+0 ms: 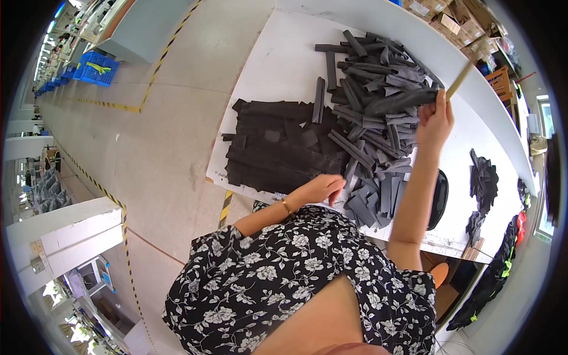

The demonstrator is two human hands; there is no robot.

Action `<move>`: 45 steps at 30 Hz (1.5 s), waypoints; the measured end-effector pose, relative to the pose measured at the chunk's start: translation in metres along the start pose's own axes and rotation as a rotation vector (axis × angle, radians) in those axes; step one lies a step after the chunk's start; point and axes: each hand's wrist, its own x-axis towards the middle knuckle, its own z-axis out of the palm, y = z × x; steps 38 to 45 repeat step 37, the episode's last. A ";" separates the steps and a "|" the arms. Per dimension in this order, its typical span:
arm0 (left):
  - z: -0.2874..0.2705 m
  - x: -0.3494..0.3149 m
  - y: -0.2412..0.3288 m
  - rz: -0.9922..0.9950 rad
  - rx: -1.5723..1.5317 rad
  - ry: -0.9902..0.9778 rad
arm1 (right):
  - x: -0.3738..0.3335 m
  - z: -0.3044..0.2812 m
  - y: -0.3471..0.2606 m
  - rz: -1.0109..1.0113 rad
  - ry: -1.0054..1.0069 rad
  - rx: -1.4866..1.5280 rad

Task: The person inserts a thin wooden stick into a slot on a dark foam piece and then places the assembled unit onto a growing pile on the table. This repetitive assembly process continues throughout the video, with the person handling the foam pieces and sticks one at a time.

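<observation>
My right hand (pixel 436 121) is raised over the far right of the table, closed round a thin wooden stick (pixel 460 80). The end of a dark fabric tube (pixel 402 102) meets the same fingers; whether the stick runs inside it is hidden. Beneath it spreads a loose heap of dark grey fabric tubes (pixel 361 89). Close to the table's near edge, my left hand (pixel 325 188) has its fingers curled, with nothing visible in them. Just beyond that hand lies a wide layered stack of black fabric pieces (pixel 275 145). Flat dark strips (pixel 387 195) lie to its right.
The white table (pixel 260 71) has a raised panel along its far right side. A smaller dark fabric pile (pixel 484 180) and a black rounded object (pixel 438 200) are at the right. Cardboard boxes (pixel 467 29) stand behind the panel. A blue crate (pixel 96 68) sits across the aisle.
</observation>
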 end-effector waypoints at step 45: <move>-0.109 -0.091 -0.036 -0.140 1.135 0.712 | -0.003 -0.095 0.096 0.042 -0.366 -0.739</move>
